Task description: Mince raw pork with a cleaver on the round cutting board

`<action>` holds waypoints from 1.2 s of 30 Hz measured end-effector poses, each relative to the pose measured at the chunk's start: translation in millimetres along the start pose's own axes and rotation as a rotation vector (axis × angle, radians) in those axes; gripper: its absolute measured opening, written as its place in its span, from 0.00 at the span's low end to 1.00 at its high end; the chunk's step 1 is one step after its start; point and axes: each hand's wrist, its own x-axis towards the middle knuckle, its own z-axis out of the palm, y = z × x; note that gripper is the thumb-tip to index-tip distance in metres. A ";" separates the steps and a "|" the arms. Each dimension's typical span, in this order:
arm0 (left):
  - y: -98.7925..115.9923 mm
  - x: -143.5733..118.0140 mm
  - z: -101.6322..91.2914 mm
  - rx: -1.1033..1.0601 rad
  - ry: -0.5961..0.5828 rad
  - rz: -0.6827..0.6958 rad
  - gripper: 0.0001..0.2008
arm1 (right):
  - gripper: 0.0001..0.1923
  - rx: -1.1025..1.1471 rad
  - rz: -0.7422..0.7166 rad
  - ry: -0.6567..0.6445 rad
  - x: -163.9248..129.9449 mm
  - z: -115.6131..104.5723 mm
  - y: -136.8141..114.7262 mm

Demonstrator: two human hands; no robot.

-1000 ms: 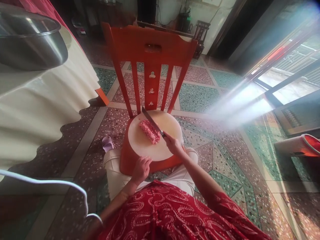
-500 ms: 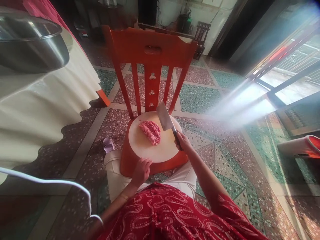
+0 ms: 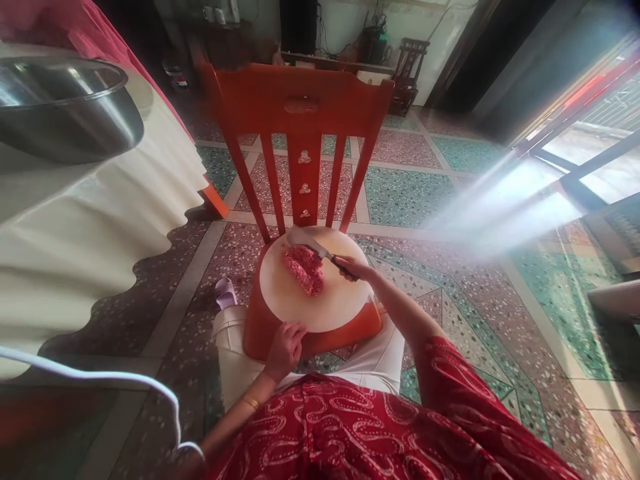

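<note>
A round, pale cutting board (image 3: 340, 307) lies on the seat of a red wooden chair (image 3: 325, 343). On it is a mound of pink minced meat (image 3: 304, 270), with a crease running through its upper part. My right hand (image 3: 353, 265) is closed around the dark handle of a cleaver (image 3: 311, 244). The cleaver's blade is at the far edge of the mince, touching or just above it; which one I cannot tell. At the board's near edge, my left hand (image 3: 287, 343) has its fingers bent over the rim, gripping it.
To the left, a large steel basin (image 3: 75, 120) sits on a table with a cream cloth (image 3: 125, 200). A white cable (image 3: 100, 375) crosses the lower left. The chair's back (image 3: 300, 100) rises beyond the board. Bright light enters through a doorway (image 3: 580, 147) at right.
My right hand has shifted slightly left and up, swinging the cleaver from beside the mince to its far edge. My left hand stays at the board's rim. The view has shifted slightly.
</note>
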 end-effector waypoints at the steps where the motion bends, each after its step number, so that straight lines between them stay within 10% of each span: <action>1: 0.9 0.4 -0.5 0.002 0.004 -0.002 0.19 | 0.24 -0.141 -0.061 -0.010 3.0 -1.2 -10.9; 6: 2.3 1.3 -2.1 0.032 0.005 0.013 0.20 | 0.23 -0.967 -0.304 0.016 -25.0 6.8 -35.8; 11: 0.8 1.5 -4.0 0.017 0.003 0.031 0.21 | 0.24 -1.348 -0.125 0.171 -92.8 20.4 -9.7; 16: -0.8 1.0 -1.6 0.007 0.007 0.018 0.21 | 0.23 -1.002 -0.260 0.402 -139.0 46.4 -9.3; 21: -2.3 0.7 1.3 -0.007 0.019 0.023 0.21 | 0.26 -0.590 -0.449 0.676 -110.3 94.9 -25.3; 26: -2.6 0.1 0.6 -0.005 -0.002 0.036 0.22 | 0.23 -0.637 -0.152 0.476 -82.1 109.1 -19.5; 32: -1.1 1.0 -1.2 -0.022 0.021 0.022 0.20 | 0.25 -0.483 -0.348 0.625 -94.6 106.3 -34.2; 36: -2.3 0.4 -1.3 -0.035 -0.009 0.026 0.21 | 0.23 -0.595 -0.165 0.506 -87.8 125.1 -20.3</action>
